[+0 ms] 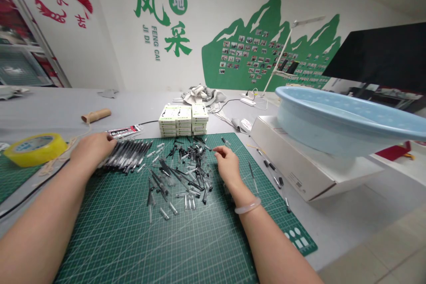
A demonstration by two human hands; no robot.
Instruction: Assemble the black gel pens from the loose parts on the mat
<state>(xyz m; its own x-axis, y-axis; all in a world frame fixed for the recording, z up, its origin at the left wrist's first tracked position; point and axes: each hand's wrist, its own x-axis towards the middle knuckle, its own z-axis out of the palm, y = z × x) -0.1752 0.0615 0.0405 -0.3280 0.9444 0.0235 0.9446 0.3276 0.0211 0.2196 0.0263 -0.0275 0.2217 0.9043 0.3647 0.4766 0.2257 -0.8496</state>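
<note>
On a grey table point(136, 97) before a white wall point(116, 17) with a green mountain mural point(213, 64), a cutting mat point(186, 248) bears loose pen parts point(196, 155) and, upper left, a row of dark pens point(128, 155). The left hand point(90, 151) is at the row's end, its grip hidden; the right hand point(229, 166), fingers curled narrow, is by the parts; whether it holds one, I cannot tell. A blue basin point(319, 122) tops a white box point(289, 159).

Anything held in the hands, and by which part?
Can't tell: left hand is at the row of pens, right hand beside loose pen parts; no grip shows clearly.
</note>
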